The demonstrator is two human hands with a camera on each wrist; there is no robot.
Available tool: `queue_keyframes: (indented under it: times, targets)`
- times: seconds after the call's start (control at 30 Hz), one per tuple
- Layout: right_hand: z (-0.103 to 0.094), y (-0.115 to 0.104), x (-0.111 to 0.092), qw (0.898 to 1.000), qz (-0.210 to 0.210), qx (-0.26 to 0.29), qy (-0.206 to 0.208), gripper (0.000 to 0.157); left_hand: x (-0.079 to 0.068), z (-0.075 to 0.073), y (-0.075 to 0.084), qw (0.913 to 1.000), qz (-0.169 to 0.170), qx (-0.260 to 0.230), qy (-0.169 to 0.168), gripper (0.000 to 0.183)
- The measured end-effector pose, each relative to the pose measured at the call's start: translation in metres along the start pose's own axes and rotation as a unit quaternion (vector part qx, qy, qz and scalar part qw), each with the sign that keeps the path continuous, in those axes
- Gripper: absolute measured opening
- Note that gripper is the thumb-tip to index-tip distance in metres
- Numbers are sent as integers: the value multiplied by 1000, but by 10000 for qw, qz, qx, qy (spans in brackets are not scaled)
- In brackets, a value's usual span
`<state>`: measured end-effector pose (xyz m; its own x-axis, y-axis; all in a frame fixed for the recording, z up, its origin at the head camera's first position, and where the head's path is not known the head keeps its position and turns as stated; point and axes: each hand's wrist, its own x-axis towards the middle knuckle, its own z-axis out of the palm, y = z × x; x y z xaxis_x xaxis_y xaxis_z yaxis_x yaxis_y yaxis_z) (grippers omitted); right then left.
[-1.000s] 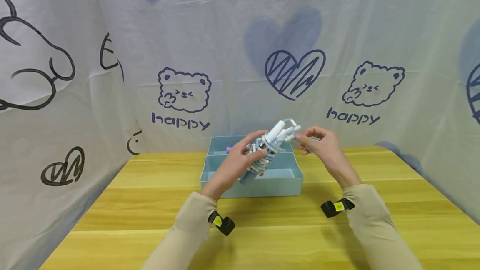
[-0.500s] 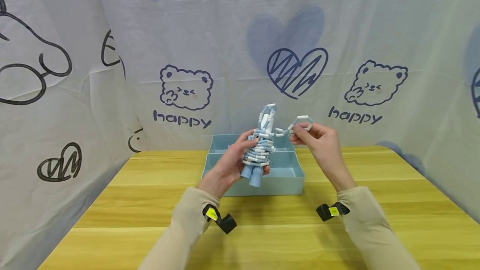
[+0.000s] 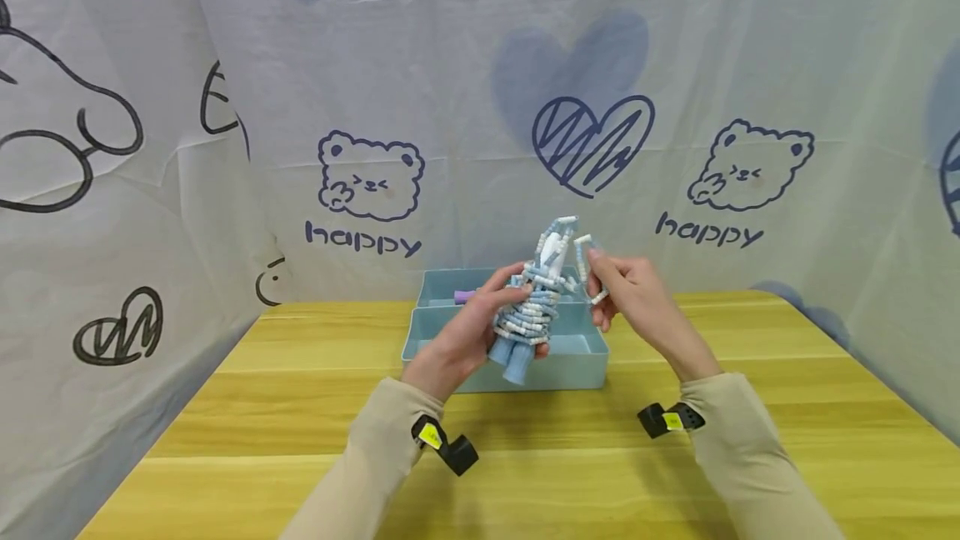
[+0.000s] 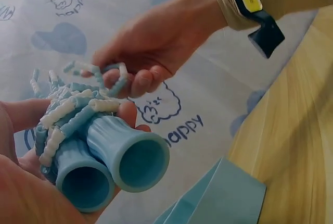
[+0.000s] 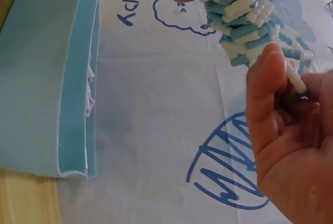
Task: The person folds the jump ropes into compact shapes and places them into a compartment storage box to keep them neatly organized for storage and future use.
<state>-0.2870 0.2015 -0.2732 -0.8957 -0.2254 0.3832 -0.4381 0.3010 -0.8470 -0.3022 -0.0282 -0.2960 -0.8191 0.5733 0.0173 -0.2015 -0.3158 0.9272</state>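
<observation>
A blue-and-white beaded jump rope [image 3: 528, 319] is wound in a thick coil round its two light blue handles [image 4: 143, 161]. My left hand [image 3: 468, 330] grips this bundle above the box, thumb across the coils. The hollow handle ends point down toward me, and a loop of beads stands up round a white piece [image 3: 553, 247] at the top. To the right of the bundle, my right hand [image 3: 637, 292] pinches a loose beaded length [image 3: 581, 261] between thumb and fingers. In the right wrist view, the stacked coils [image 5: 242, 21] lie close to the right thumb.
An open light blue box [image 3: 525, 377] with its lid tipped back stands on the wooden table [image 3: 315, 440], just behind the hands. A purple item [image 3: 463, 297] shows at its lid. A printed white cloth [image 3: 480, 190] hangs behind.
The bundle has turned from a slant to more upright, handles toward me. My right hand drew the loose length out rightward, then brought it back lower and closer to the coil.
</observation>
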Motion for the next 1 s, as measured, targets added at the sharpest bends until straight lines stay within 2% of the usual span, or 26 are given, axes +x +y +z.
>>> queue_keyframes:
  times: [0.13, 0.2, 0.23, 0.3, 0.33, 0.37, 0.4, 0.47, 0.53, 0.57, 0.67, 0.77, 0.83, 0.9, 0.93, 0.97, 1.0]
  targets:
    - [0, -5, -1, 9981, 217, -556, -134, 53, -2, 3, 1, 9993, -115, -327, -127, 49]
    - [0, -7, -2, 9959, 245, -857, -155, 55, -3, 3, 2, 9996, -141, -210, -96, 48]
    - [0, -8, -2, 9947, 236, -989, -155, 55, -4, 4, 2, 9999, -104, 0, -85, 47]
    - [0, -10, -2, 9914, 181, -1284, -147, 54, -6, 5, 2, 9968, 83, 790, 19, 46]
    - [1, -11, -2, 9902, 161, -1378, -144, 52, -7, 5, 2, 9890, 253, 1454, 107, 46]
    - [1, -12, -2, 9895, 151, -1428, -146, 50, -7, 5, 1, 9737, 444, 2222, 215, 46]
    - [1, -12, -2, 9897, 155, -1413, -148, 48, -8, 6, 1, 9521, 625, 2973, 350, 47]
    - [2, -10, -1, 9941, 178, -1060, -151, 42, -8, 7, -1, 9006, 930, 4193, 662, 49]
    - [2, -8, 1, 9988, 229, -404, -136, 38, -8, 7, -2, 8447, 1210, 5121, 979, 51]
    - [2, -6, 1, 9996, 253, -11, -124, 36, -8, 8, -2, 8256, 1335, 5373, 1091, 51]
    - [3, -2, 3, 9946, 262, 1000, -7, 37, -8, 8, -2, 7773, 1701, 5888, 1420, 51]
    - [6, 1, 4, 9904, 148, 1361, 185, 41, -6, 8, -3, 7119, 2069, 6497, 1683, 52]
    - [10, 1, 5, 9909, -3, 1313, 287, 42, -5, 8, -5, 6654, 2317, 6871, 1773, 54]
    - [13, 2, 5, 9938, -166, 1023, 400, 40, -4, 8, -6, 6126, 2595, 7232, 1855, 54]
    - [15, 2, 5, 9955, -238, 794, 460, 40, -4, 8, -7, 5894, 2723, 7368, 1887, 54]
    - [16, 3, 5, 9970, -330, 468, 514, 40, -3, 9, -8, 5698, 2833, 7474, 1911, 54]
    - [17, 3, 5, 9974, -406, 158, 565, 42, -3, 9, -9, 5548, 2925, 7543, 1943, 54]
